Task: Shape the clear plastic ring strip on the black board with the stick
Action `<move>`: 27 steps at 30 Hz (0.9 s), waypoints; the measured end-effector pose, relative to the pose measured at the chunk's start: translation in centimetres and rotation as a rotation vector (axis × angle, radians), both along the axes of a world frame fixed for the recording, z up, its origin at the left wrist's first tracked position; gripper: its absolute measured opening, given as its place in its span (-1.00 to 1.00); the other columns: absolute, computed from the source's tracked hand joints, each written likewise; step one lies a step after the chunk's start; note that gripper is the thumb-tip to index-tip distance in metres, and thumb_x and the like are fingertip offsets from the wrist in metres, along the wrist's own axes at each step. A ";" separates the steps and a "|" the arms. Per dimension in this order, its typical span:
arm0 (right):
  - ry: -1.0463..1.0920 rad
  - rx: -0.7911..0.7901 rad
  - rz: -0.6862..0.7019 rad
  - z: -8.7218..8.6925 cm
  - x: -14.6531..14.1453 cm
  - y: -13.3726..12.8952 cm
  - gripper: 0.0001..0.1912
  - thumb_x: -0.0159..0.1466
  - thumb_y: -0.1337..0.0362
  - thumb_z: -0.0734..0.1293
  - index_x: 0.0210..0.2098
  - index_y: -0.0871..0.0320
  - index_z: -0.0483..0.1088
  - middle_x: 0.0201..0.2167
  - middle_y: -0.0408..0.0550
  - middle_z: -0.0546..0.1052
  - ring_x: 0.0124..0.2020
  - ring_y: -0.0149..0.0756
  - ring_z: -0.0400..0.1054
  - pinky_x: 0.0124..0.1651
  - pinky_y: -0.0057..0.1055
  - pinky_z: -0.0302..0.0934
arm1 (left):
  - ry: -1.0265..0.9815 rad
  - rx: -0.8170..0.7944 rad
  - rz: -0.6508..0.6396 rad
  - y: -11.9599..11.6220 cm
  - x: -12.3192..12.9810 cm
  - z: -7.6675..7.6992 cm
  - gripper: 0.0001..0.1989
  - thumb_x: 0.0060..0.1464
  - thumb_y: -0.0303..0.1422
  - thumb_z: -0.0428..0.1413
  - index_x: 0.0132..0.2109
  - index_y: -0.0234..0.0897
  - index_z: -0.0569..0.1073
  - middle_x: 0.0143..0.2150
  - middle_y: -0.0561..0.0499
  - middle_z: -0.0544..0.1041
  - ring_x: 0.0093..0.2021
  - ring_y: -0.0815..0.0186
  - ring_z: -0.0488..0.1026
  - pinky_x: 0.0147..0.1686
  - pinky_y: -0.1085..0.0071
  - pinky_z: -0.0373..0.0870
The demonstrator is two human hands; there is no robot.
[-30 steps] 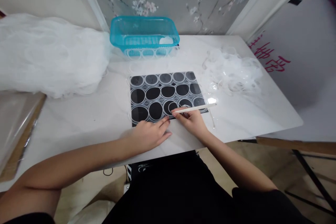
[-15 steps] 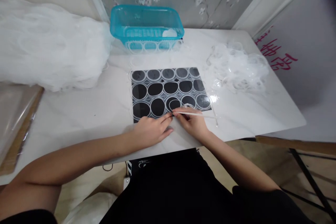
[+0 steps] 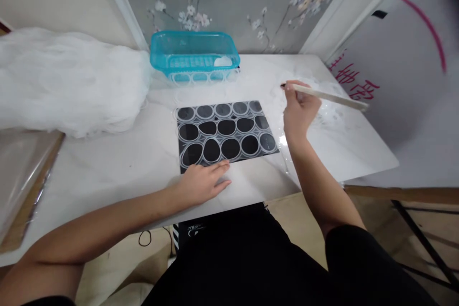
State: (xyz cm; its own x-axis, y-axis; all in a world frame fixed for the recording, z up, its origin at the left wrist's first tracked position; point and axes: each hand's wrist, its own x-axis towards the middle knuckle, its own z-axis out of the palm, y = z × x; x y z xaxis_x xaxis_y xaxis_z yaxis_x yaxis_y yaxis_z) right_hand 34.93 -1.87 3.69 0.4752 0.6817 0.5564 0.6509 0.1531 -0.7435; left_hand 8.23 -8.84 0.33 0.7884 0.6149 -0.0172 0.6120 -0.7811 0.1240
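Note:
My left hand [image 3: 202,182] lies flat with fingers stretched, its fingertips on the front edge of a dark sheet. The sheet [image 3: 251,155] has rows of black ovals ringed with clear and white film. My right hand [image 3: 301,110] is raised at the right, over a loose pile of clear ring-shaped film scraps [image 3: 332,114]. Its fingers are closed around a slim white stick [image 3: 333,97] with a dark tip pointing left. Whether a scrap is also between those fingers, I cannot tell. My right hand partly hides the pile.
A blue plastic basket [image 3: 195,38] stands against the flowered wall, with a white piece inside and ringed film before it. At the left are a big heap of white film [image 3: 71,86] and a clear-wrapped brown board [image 3: 30,177]. The white table's [image 3: 143,172] front edge runs near my body.
My right hand has moved from the sheet's front edge up and right to the scrap pile, carrying the stick. Loose white loops have left the sheet's front row. My left hand stays at the edge.

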 end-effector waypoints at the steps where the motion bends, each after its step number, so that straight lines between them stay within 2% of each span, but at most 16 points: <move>1: 0.019 0.024 0.017 0.4 0.3 -0.7 -0.69 0.33 0.18 0.18 -0.18 0.22 0.47 -0.24 0.04 0.56 -0.24 -0.30 0.42 -0.22 -0.37 0.27 | -0.007 -0.009 -0.005 0.1 0.0 0.1 -0.56 0.27 -0.11 -0.13 0.17 -0.17 0.35 0.20 -0.03 0.38 -0.22 0.27 0.56 -0.48 0.44 0.36; 3: 0.025 -0.072 0.175 0.0 0.0 -3.2 -0.79 0.27 0.20 0.27 -0.28 0.17 0.50 -0.26 -0.03 0.57 -0.24 -0.28 0.43 -0.22 -0.37 0.28 | -0.035 -0.005 -0.023 0.3 0.3 0.3 -0.57 0.27 -0.11 -0.12 0.16 -0.14 0.36 0.19 -0.02 0.39 -0.20 0.29 0.56 -0.51 0.46 0.35; 5: 0.057 -0.235 0.333 -1.6 -0.9 -6.0 -0.83 0.22 0.21 0.33 -0.34 0.15 0.51 -0.31 -0.06 0.59 -0.29 -0.26 0.45 -0.26 -0.36 0.29 | -0.059 0.036 -0.050 0.4 1.0 0.3 -0.55 0.26 -0.10 -0.12 0.18 -0.14 0.36 0.19 -0.06 0.39 -0.26 0.28 0.56 -0.54 0.44 0.34; 7: 0.088 -0.375 0.399 -3.5 -1.9 -8.3 -0.82 0.21 0.19 0.33 -0.32 0.15 0.53 -0.32 -0.06 0.61 -0.35 -0.27 0.45 -0.32 -0.37 0.27 | -0.046 0.079 -0.086 0.5 2.0 0.4 -0.52 0.26 -0.09 -0.13 0.20 -0.17 0.34 0.19 -0.13 0.39 -0.35 0.27 0.56 -0.57 0.41 0.34; 9: 0.095 -0.456 0.395 -4.8 -2.6 -9.4 -0.79 0.22 0.16 0.32 -0.30 0.14 0.54 -0.33 -0.06 0.61 -0.41 -0.29 0.42 -0.38 -0.39 0.24 | -0.005 0.101 -0.118 0.5 3.1 0.5 -0.50 0.26 -0.09 -0.14 0.21 -0.21 0.33 0.19 -0.17 0.38 -0.42 0.26 0.55 -0.59 0.37 0.33; 14: 0.101 -0.492 0.383 -5.1 -2.9 -9.7 -0.79 0.21 0.19 0.32 -0.29 0.15 0.54 -0.36 -0.07 0.61 -0.53 -0.38 0.31 -0.48 -0.42 0.13 | 0.048 0.093 -0.128 0.4 4.9 0.6 -0.49 0.26 -0.09 -0.14 0.20 -0.26 0.35 0.21 -0.17 0.36 -0.39 0.21 0.55 -0.61 0.36 0.31; 22: 0.101 -0.503 0.396 -4.7 -3.0 -9.7 -0.83 0.21 0.24 0.32 -0.31 0.16 0.54 -0.38 -0.09 0.60 -0.55 -0.41 0.27 -0.50 -0.44 0.11 | 0.068 0.079 -0.116 0.5 5.3 0.7 -0.48 0.26 -0.09 -0.14 0.22 -0.28 0.31 0.23 -0.17 0.33 -0.35 0.19 0.55 -0.60 0.34 0.31; 27: 0.066 -0.475 0.416 -4.7 -2.9 -9.6 -0.84 0.22 0.26 0.31 -0.31 0.16 0.53 -0.36 -0.07 0.61 -0.44 -0.34 0.41 -0.43 -0.43 0.23 | 0.053 0.061 -0.085 0.5 5.3 0.2 -0.50 0.25 -0.09 -0.13 0.20 -0.23 0.33 0.23 -0.11 0.34 -0.36 0.19 0.55 -0.56 0.32 0.35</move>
